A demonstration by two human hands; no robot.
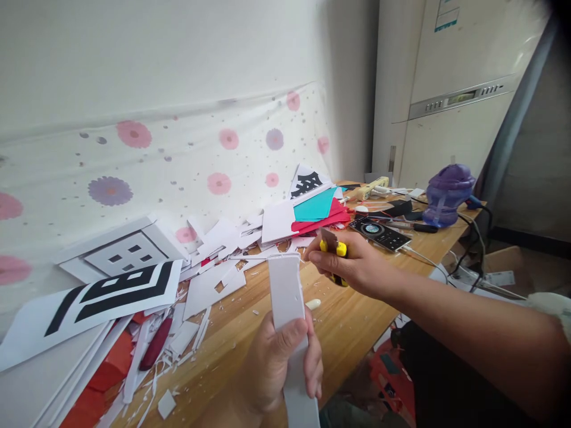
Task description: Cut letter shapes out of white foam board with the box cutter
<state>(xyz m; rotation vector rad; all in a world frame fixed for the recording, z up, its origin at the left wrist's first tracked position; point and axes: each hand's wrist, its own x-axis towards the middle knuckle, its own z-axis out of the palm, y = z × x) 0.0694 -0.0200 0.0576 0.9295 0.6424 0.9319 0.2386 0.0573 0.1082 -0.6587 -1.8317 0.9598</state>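
Note:
A long white board strip [286, 292] stands up from my left hand [285, 362], whose thumb and fingers wrap round its lower part. To the right of the strip's top end, my right hand [345, 261] is closed on a yellow and black utility knife [339, 248]. Its dark blade points up, beside the thumb and apart from the strip. A thin white piece [250, 257] reaches left from the strip's top end; whether it is joined there, I cannot tell. White scraps [218, 285] lie on the wooden table [241, 333] behind the strip.
A red-handled tool [156, 343] lies at left near printed sheets [120, 294]. Behind are teal [314, 206] and red sheets [323, 221]. At right are a phone [379, 233], cables and a purple bottle [448, 193]. The table's edge runs along the right.

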